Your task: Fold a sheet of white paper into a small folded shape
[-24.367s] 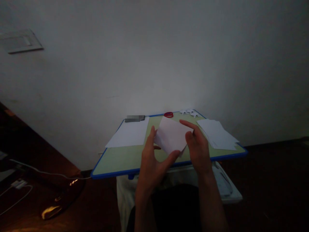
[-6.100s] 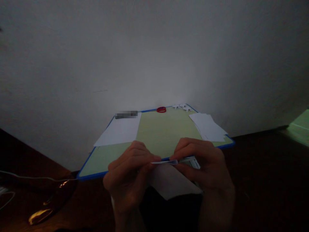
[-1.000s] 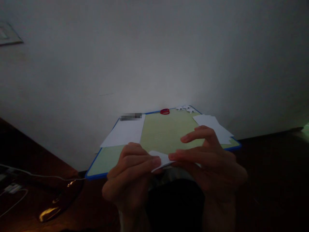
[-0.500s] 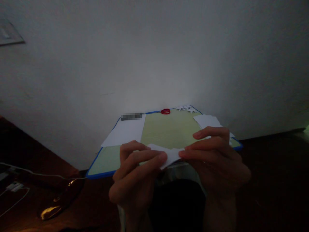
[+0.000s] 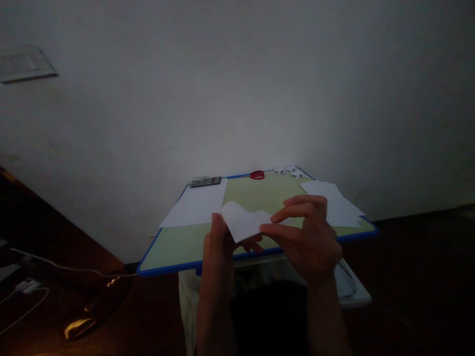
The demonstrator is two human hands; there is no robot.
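Between my hands, above the near part of the table, is a piece of folded white paper (image 5: 243, 222), with a rounded lobe at its upper left and a point at the bottom. My right hand (image 5: 309, 237) pinches its right end between thumb and fingertips. Around its left side is my left hand (image 5: 218, 247): the thumb stands upright at the paper's edge, and some fingers show beneath it. The rest of those fingers are hidden behind the paper.
The blue-edged table (image 5: 178, 249) holds a white sheet (image 5: 196, 207) and a phone (image 5: 205, 182) at left. Red-handled scissors (image 5: 257, 175) and several white paper cutouts (image 5: 291, 171) lie along the back. Stacked white sheets (image 5: 332, 202) lie at right. A white cable (image 5: 74, 268) runs at lower left.
My left hand has changed from a fingertip pinch to thumb up with fingers under the paper. More of the paper shows. My right hand has moved slightly left, still pinching; the view has shifted slightly.
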